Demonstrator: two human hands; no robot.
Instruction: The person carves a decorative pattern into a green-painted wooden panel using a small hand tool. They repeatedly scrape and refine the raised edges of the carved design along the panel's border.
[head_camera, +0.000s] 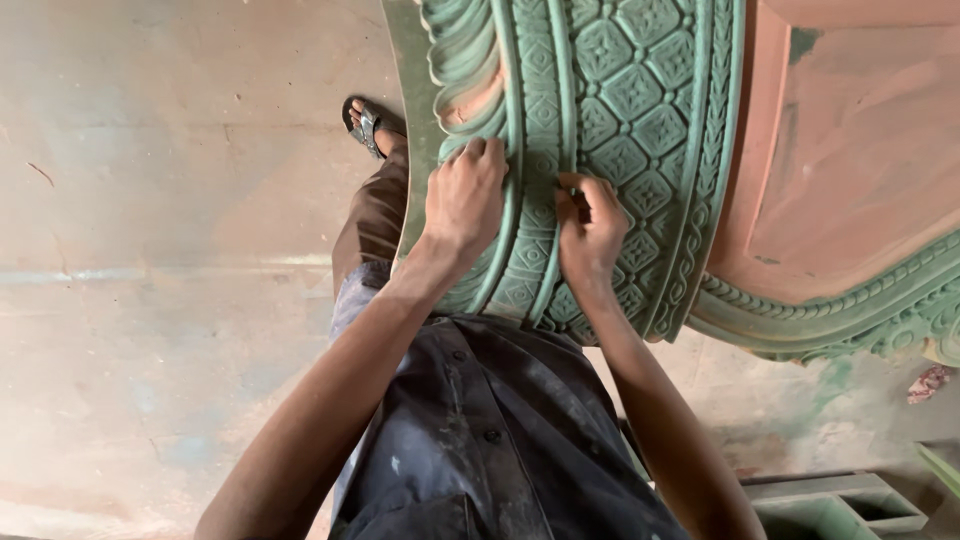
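Left hand (465, 200) spread flat steadying the green carved moulding (640, 110), right hand (592, 232) pinched tight mid-frame on something hidden, so I'd go slow along those grooves.

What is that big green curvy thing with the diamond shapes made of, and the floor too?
The green carved panel looks like a moulded or carved piece, perhaps wood or plaster, under matte green paint; reddish-brown shows where the paint is thin. Left hand and right hand press on it. The floor looks like bare, stained concrete.

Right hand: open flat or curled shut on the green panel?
Curled shut: the right hand has its fingers bunched against the green carved panel; anything pinched inside cannot be seen.
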